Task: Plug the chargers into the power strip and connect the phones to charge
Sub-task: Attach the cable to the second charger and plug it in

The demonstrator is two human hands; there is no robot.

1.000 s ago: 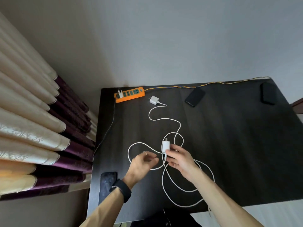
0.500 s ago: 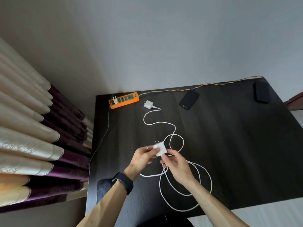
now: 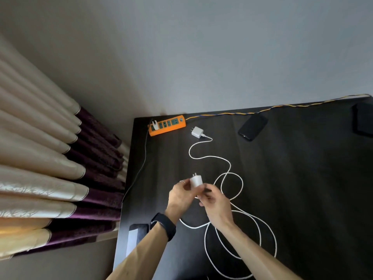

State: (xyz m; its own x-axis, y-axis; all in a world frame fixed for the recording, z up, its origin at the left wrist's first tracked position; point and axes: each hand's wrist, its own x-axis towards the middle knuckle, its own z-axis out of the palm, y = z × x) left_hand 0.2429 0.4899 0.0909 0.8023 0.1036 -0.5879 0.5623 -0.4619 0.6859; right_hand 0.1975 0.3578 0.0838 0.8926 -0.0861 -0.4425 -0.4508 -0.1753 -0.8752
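- Judging by the dark table point(image 3: 302, 188), the task is early: of what shows, only one white plug point(image 3: 155, 124) sits in the orange power strip point(image 3: 167, 126), at its left end, and its thin dark-looking lead runs off down the table's left edge; where that lead ends cannot be seen.
- Left to do, as I read it: seat both loose chargers in the strip's free sockets, then run a cable to each phone.
- Three dark phones lie unconnected: one point(image 3: 252, 126) near the back edge, right of the strip; one point(image 3: 364, 120) at the far right corner, partly cut off; one point(image 3: 135, 237) at the near left edge, partly behind the left forearm.
- A long white cable point(image 3: 238, 229) sprawls in loose overlapping loops across the near middle of the table; the loops look likely to snag when pulled, and which stretch belongs to which charger cannot be told.
- The left hand point(image 3: 179, 196), with a ring and a dark wristband, and the right hand point(image 3: 215, 201) meet just above the table; both sets of fingers are closed around the held charger.
- The held charger point(image 3: 196, 181) is a small white cube, prongs pointing up and away toward the strip, well short of it; whether its cable is attached is hidden by the right hand.
- The second charger point(image 3: 197, 131) lies on the table just beside the strip's right end, unplugged, prongs toward the strip, its cable attached and snaking back toward the loops.
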